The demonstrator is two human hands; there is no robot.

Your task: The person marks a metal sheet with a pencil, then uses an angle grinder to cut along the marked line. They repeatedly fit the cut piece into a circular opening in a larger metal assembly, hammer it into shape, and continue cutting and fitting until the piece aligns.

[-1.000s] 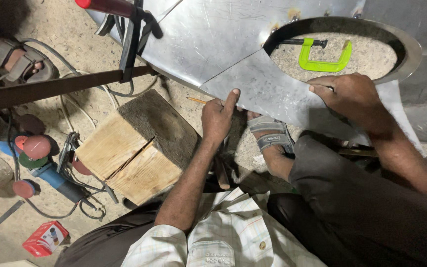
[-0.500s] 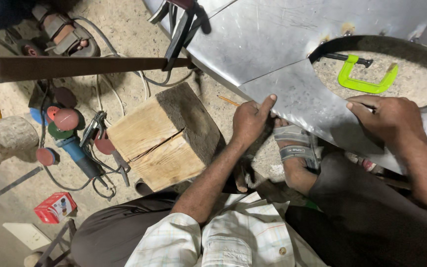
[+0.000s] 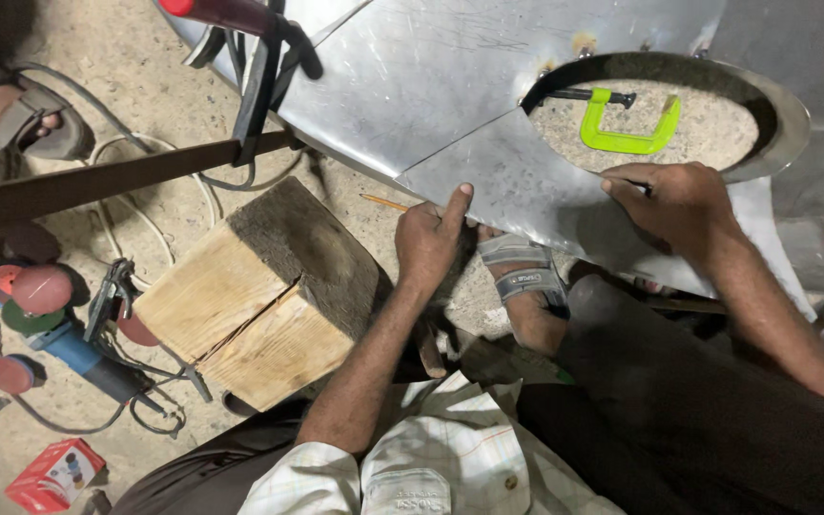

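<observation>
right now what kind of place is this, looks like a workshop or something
Most likely a small metalworking shop with floor-level work: both hands press on a large sheet metal piece, a blue angle grinder lies on the sandy ground, and a green C-clamp lies nearby.

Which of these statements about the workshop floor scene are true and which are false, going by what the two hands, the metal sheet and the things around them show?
1. The left hand presses on the near edge of the metal sheet. True.
2. The right hand holds a hammer. False: it rests on the sheet beside the round cutout, with no hammer in view.
3. A bright green clamp lies on the ground seen through the round cutout. True.
4. The wooden block stands on top of the sheet. False: it sits on the ground beside the left forearm.
5. A blue angle grinder lies on the ground left of the block. True.
</observation>
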